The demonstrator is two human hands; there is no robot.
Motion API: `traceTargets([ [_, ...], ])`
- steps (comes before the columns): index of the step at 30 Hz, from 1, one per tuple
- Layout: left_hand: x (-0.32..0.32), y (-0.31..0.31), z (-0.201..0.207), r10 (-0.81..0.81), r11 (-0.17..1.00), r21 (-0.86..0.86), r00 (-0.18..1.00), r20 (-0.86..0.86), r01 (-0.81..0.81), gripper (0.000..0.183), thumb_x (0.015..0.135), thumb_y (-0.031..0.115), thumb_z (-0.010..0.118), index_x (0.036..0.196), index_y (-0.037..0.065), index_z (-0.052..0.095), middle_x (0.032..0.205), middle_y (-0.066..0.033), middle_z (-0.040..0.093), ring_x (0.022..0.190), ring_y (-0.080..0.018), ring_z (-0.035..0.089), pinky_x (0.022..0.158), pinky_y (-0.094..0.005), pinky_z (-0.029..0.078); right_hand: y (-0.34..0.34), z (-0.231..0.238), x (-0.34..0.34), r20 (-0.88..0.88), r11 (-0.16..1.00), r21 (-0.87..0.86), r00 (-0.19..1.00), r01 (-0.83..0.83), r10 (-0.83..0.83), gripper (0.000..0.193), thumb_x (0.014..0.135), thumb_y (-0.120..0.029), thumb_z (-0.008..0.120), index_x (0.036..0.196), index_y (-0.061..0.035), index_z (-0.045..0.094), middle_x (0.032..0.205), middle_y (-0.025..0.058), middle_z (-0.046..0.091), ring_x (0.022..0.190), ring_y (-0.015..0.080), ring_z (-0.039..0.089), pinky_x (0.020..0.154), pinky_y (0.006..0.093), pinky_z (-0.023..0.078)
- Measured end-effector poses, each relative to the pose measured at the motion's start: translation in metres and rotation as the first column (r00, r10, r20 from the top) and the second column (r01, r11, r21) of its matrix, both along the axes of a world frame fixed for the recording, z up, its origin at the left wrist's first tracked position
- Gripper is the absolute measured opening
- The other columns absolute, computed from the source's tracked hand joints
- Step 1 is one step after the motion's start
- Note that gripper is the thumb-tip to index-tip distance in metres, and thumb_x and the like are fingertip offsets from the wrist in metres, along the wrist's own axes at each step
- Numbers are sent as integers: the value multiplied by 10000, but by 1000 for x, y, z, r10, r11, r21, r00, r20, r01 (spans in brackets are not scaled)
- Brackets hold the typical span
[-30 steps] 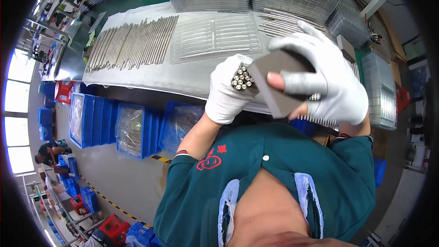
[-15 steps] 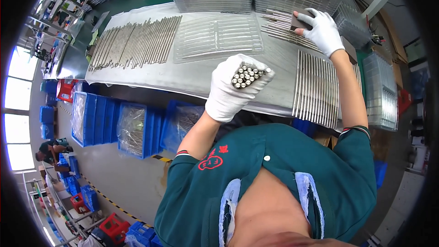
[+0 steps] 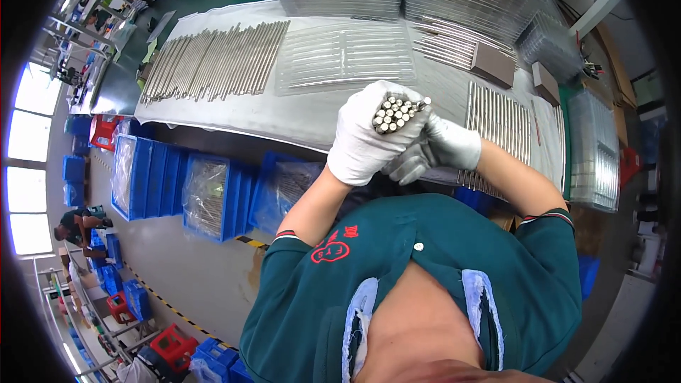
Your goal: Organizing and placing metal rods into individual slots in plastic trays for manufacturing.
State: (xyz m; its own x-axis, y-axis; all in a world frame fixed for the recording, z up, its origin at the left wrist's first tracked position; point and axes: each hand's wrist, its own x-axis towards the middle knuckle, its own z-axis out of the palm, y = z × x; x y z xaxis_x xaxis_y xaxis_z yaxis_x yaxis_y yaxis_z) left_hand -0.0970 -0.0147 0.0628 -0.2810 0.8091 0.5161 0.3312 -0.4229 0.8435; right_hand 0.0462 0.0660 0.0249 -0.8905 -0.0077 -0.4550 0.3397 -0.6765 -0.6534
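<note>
Silver rod bundle [image 3: 392,115] end-on, long axis toward camera; left hand [image 3: 360,137] clenched round it; right hand [image 3: 447,146]: grip unclear.

red lettered emblem [image 3: 330,252] | red characters [image 3: 351,231] above | green shirt [image 3: 305,312]

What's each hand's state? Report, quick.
Left white-gloved hand: closed around bundled slim silvery metal rods.
Right white-gloved hand: partly curled; grip cannot be told.

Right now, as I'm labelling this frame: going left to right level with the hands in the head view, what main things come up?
Window → blue crates → left hand → right hand → rod row → clear tray stack
</note>
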Motion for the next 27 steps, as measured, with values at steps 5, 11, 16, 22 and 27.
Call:
traceTargets([
  [5, -4, 0, -10, -26, 1000, -6, 997, -67, 25, 210, 688, 98, 720, 848, 64, 587, 786, -54, 623, 710, -168, 606, 653, -268, 485, -10, -26, -21, -101, 892, -451, 992, 25, -79, 669, 823, -611, 309, 1136, -47, 487, 1059, 130, 572, 929, 248, 585, 776, 390, 493],
  [11, -4, -4, -13, -30, 998, 51, 993, -115, 36, 204, 699, 8, 706, 852, 43, 577, 787, -44, 618, 712, -105, 590, 661, -238, 481, -21, -10, -33, -71, 872, -464, 975, 156, -212, 378, 925, -395, 355, 1048, -68, 500, 985, 80, 572, 836, 181, 590, 669, 313, 498],
  [16, -9, 8, -10, -19, 1000, 4, 1000, -14, 19, 211, 700, 145, 715, 847, 62, 588, 760, -76, 621, 693, -214, 617, 642, -280, 489, -14, -20, -42, -87, 857, -495, 972, 147, -217, 383, 930, -401, 342, 1049, -69, 491, 962, 76, 577, 810, 180, 600, 692, 320, 512],
  [22, -21, 21, -5, -93, 992, -78, 991, 99, 101, 235, 712, 95, 717, 892, 51, 572, 803, -16, 609, 701, -73, 554, 667, -232, 476, -5, -36, -53, -337, 616, -772, 923, -157, -186, 747, 826, -671, 239, 1231, -70, 419, 1156, 150, 547, 1055, 274, 541, 898, 385, 451],
  [27, -24, 20, -6, -126, 983, -117, 984, 127, 141, 243, 707, 96, 714, 898, 48, 572, 803, -29, 610, 700, -101, 568, 670, -245, 476, -10, -26, -52, -107, 633, -771, 968, 62, -225, 752, 833, -662, 236, 1276, -69, 366, 1234, 160, 484, 1115, 275, 496, 929, 392, 426],
])
